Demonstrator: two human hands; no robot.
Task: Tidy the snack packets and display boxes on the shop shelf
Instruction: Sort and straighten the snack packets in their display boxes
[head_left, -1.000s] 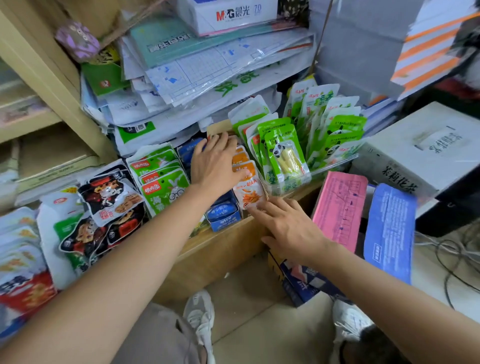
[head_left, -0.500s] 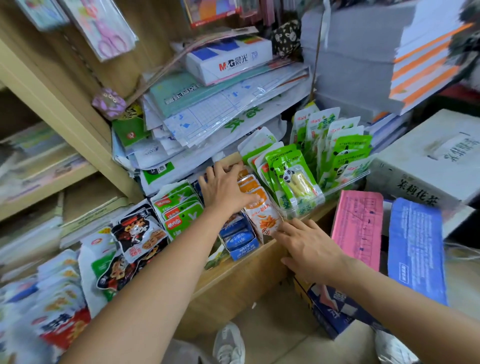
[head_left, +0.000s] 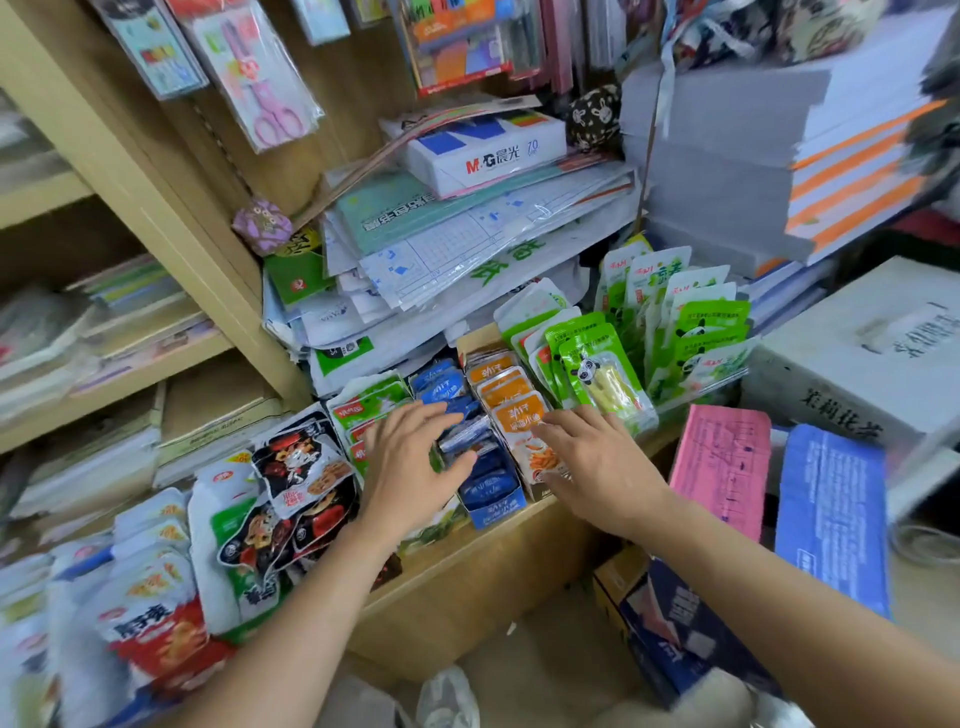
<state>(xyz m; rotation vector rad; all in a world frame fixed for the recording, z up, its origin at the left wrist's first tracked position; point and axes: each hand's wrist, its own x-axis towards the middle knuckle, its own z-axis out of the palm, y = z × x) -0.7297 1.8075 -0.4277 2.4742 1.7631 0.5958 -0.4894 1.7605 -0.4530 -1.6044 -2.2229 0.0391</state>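
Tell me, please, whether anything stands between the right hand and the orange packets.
Nothing visible does: the right hand touches the front orange packets with straight fingers. The left hand grips the blue packets beside them, not between.

A pale wooden shelving unit (head_left: 156, 218) stands at left. Its wooden back panel (head_left: 358, 119) rises behind. The floor (head_left: 545, 670) is beige.
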